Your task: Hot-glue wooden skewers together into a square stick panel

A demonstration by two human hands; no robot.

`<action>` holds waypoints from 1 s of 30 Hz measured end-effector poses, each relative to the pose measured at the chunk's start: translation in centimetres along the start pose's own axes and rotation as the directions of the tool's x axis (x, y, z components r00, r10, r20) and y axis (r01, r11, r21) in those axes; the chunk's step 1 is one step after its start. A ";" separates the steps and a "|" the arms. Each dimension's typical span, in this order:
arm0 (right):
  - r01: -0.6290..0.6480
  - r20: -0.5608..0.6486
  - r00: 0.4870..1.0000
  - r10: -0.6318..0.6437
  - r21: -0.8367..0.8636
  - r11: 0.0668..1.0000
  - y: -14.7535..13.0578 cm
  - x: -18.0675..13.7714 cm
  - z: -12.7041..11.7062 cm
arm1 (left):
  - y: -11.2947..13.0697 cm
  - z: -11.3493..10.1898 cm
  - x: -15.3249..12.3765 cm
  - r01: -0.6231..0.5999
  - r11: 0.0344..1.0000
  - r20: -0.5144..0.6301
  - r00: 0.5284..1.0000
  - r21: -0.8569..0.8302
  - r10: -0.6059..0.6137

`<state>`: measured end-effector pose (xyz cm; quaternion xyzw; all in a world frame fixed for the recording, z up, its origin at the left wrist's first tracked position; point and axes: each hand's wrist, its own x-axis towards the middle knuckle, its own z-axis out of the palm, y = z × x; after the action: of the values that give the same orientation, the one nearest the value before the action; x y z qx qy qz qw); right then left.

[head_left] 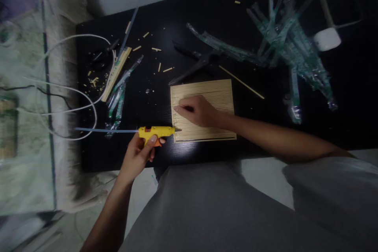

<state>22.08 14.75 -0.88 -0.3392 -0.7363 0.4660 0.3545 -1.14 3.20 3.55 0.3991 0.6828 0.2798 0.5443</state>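
My left hand (140,152) is wrapped round the handle of a yellow glue gun (158,131), a finger near its orange trigger. A long translucent glue stick (109,130) juts from the back of the gun. Its nozzle reaches over the left edge of a rectangular panel (212,98) made of thin wooden sticks laid side by side. Over the panel's left part, my right hand (199,111) is closed, thumb and fingers pinched near that edge. Whatever lies between those fingertips is too small or hidden to make out.
Behind the panel lie black scissors-like cutters (197,63) and a loose stick (242,82). Crumpled plastic wrappers (295,43) pile up at the right, near a white case (327,39). At the left are a stick bundle (116,75), small dark scissors (100,55) and a white cable (93,110).
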 end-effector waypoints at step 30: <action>-0.021 -0.012 1.000 0.020 -0.083 0.996 0.0 -0.1 0.3 | 0.3 -0.2 0.1 0.176 0.984 -0.023 0.984 0.007 -0.176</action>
<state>21.86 14.55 -1.01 -0.3637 -0.7496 0.4367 0.3393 -1.24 3.47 3.76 0.3364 0.7227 0.2320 0.5575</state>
